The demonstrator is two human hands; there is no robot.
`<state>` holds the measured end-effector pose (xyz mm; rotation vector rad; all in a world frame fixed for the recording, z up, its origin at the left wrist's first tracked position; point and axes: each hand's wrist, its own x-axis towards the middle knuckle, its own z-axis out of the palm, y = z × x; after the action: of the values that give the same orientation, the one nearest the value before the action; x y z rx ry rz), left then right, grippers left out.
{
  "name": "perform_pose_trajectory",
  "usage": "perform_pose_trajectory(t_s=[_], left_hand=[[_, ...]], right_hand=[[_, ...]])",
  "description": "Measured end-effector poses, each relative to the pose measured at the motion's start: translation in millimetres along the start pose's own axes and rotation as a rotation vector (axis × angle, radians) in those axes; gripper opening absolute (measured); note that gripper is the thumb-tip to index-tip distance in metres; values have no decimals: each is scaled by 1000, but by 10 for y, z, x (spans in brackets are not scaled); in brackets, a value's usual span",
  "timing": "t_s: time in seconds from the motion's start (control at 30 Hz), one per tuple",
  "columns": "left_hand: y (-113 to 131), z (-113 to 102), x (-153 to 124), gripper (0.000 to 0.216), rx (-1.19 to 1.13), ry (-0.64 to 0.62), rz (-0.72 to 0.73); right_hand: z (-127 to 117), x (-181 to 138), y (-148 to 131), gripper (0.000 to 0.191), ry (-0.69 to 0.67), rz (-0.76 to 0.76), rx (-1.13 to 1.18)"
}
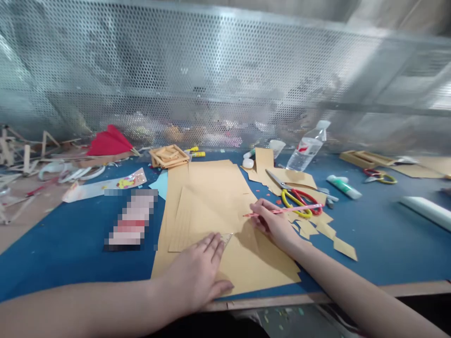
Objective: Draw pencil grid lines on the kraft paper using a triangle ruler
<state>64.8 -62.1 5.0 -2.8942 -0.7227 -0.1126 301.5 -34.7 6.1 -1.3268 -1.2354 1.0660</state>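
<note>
Several sheets of tan paper [211, 178] lie stacked on the blue table in front of me. My left hand [200, 267] rests flat on the paper with its fingers stretched out. Under those fingers is a clear ruler [226, 238], mostly covered by the hand. My right hand [266, 218] grips a pink pencil [285, 210], its tip pointing left just above or on the paper; I cannot tell whether it touches. Just beyond the right hand lie scissors [292, 195] with red and yellow handles, blades pointing away. Cut tan paper scraps [326, 230] are scattered beside the right forearm.
A clear water bottle [306, 148] stands tilted in view at the back. A green-and-white tube [344, 187] and smaller scissors [380, 176] are on the right. Small wooden frames [169, 156] and a pixelated object [132, 220] lie left. Perforated metal mesh [211, 70] closes off the back.
</note>
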Motion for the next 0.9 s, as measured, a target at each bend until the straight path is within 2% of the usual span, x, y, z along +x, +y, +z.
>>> perform_pose_trajectory(t_s=[0.2,0.4,0.63,0.77,0.9], left_hand=[[46,15,-279,79,-2,2,50],[63,88,-432,66,25,47,146],[52,69,-489,49,74,174,264],[16,58,-533,41,78,230,337],[-96,-74,-575,34,85,265,406]], right_hand=[[-22,48,26,43,28,-75,-73],[-17,-15,25,36,36,-150,-202],[-54,94,113,33,19,-159,-385],[-3,51,19,31,-5,-223,-509],[126,-103,-125,40,-79,-329,-626]])
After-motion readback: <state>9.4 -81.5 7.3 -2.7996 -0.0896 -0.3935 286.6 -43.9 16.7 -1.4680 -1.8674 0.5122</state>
